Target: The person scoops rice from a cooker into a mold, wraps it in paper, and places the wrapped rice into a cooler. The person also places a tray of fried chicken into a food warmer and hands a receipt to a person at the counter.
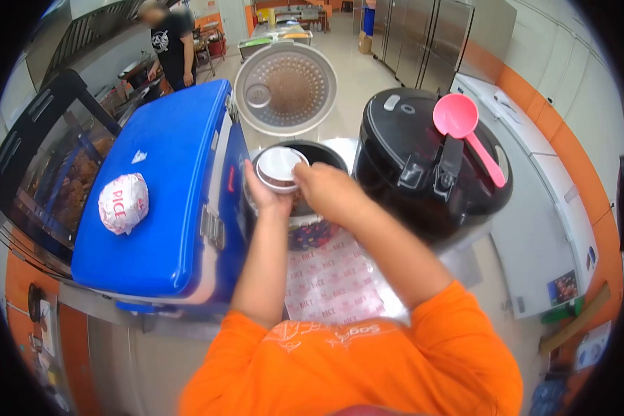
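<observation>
Above an open rice cooker (pixel 319 156), my left hand (pixel 267 194) cups a round white bowl (pixel 276 187) from its left side and below. My right hand (pixel 322 186) grips a smaller white cup (pixel 281 163) by its right edge, at the bowl's mouth. Something brownish shows between the two; I cannot make out what. The cooker's round lid (pixel 284 90) stands raised behind my hands. Below them, a printed wrapping paper (pixel 333 281) lies flat in front of the cooker.
On my left, a wrapped round bundle (pixel 123 203) sits on a blue cooler (pixel 170 152), beside a glass-fronted display case (pixel 48 166). A closed black cooker (pixel 423 166) with a pink ladle (pixel 457 118) on top stands right. A person (pixel 173 45) works at the far-left counter.
</observation>
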Demonstrator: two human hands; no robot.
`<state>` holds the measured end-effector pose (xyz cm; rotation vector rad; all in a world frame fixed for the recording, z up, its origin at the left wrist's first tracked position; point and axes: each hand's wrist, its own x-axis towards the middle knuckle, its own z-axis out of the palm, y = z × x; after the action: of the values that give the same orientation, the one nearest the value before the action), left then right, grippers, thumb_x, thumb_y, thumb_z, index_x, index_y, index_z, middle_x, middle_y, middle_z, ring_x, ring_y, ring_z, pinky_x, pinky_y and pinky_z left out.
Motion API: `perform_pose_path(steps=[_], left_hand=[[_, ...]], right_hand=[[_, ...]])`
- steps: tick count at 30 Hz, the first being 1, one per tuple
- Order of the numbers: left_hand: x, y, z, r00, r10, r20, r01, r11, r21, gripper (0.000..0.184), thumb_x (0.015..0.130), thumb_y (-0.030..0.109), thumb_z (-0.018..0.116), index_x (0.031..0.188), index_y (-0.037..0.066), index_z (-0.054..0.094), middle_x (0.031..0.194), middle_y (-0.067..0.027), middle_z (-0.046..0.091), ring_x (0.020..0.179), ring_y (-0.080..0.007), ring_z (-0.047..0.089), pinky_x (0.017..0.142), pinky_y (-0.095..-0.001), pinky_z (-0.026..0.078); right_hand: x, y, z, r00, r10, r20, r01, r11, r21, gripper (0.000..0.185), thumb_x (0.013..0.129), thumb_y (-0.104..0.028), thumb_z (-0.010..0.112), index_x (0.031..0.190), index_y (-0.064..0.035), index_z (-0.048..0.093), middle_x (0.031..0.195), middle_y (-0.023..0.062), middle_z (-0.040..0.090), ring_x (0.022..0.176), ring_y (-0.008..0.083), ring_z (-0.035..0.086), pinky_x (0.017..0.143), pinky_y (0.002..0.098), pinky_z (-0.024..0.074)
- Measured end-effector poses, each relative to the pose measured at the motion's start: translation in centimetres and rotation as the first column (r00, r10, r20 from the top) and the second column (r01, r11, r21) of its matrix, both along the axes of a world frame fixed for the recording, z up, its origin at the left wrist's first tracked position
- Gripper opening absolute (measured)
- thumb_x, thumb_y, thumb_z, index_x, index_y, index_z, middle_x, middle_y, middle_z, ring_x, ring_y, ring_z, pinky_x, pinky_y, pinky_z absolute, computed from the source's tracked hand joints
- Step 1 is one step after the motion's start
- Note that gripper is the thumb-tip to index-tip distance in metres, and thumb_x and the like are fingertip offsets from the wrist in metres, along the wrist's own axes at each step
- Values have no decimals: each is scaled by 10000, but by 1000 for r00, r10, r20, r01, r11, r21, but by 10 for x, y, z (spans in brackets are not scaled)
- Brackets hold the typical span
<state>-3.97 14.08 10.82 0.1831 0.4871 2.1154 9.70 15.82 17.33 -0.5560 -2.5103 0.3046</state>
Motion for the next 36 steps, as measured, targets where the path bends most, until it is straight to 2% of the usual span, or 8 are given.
perform_pose_path(steps=[8, 13, 16, 23, 27, 29, 31, 36], left_hand=[[10, -40, 19, 973, 175, 147, -185, 981, 55, 562, 866, 495, 330, 1207, 70, 469, 1233, -139, 488, 1166, -337, 439, 956, -547, 353], [42, -114, -21, 994, -20, 104, 23, 999, -27, 532, 849, 500, 440, 1151, 70, 526, 1178, -116, 540, 1116, -290, 488, 946, -491, 375], [56, -158, -47, 984, -128, 122, 149, 973, -177, 542, 847, 526, 440, 1071, 51, 577, 1047, -120, 610, 974, -278, 585, 848, -447, 471], [49, -213, -101, 963, -144, 227, 214, 922, -323, 639, 817, 603, 420, 1093, 42, 555, 1064, -145, 591, 991, -307, 573, 835, -475, 479], [48, -214, -101, 927, -232, 294, 313, 910, -271, 675, 842, 594, 397, 1138, 2, 529, 1117, -173, 573, 1033, -325, 557, 887, -480, 453], [47, -208, -99, 897, -254, 362, 355, 902, -247, 675, 844, 593, 396, 1142, 1, 524, 1116, -177, 573, 1036, -325, 555, 895, -476, 450], [47, -205, -104, 914, -230, 334, 329, 902, -279, 649, 824, 595, 426, 1125, 33, 549, 1107, -165, 582, 1046, -331, 552, 912, -498, 431], [55, -188, -112, 922, -147, 358, 238, 945, -223, 581, 853, 553, 394, 1078, 49, 577, 1048, -135, 611, 986, -294, 580, 878, -454, 457]], right_hand=[[-10, 28, -5, 922, -165, -350, 169, 985, -18, 162, 849, -178, 461, 922, -42, 510, 826, 210, 581, 746, 383, 606, 653, 463, 492], [-28, 45, -29, 769, -266, 581, 325, 946, 2, 264, 845, -136, 486, 1063, -90, 628, 1081, 147, 619, 901, 297, 637, 675, 404, 501], [-44, 60, -43, 577, -207, 790, 274, 960, 51, 266, 802, -139, 552, 1045, -116, 657, 1093, 96, 628, 980, 261, 618, 749, 397, 494], [-88, 110, -69, 338, -278, 899, 347, 925, 156, 383, 797, -241, 633, 1170, -159, 600, 1214, 42, 568, 1105, 275, 526, 850, 480, 344], [-91, 116, -81, 431, -155, 889, 342, 940, -2, 415, 794, -233, 628, 1193, -133, 575, 1229, 90, 551, 1110, 285, 527, 912, 463, 349], [-80, 93, -76, 744, -412, 526, 304, 910, 282, 311, 807, -234, 612, 1084, -94, 614, 1076, 101, 607, 1015, 276, 565, 883, 443, 377], [-65, 49, -47, 940, -303, 155, 244, 917, 314, 201, 818, -244, 603, 919, -72, 615, 893, 110, 602, 893, 278, 581, 805, 419, 404], [35, -48, -77, 933, 102, -346, -174, 968, -183, 97, 840, -129, 565, 832, -33, 548, 765, 111, 528, 718, 262, 516, 700, 316, 405]])
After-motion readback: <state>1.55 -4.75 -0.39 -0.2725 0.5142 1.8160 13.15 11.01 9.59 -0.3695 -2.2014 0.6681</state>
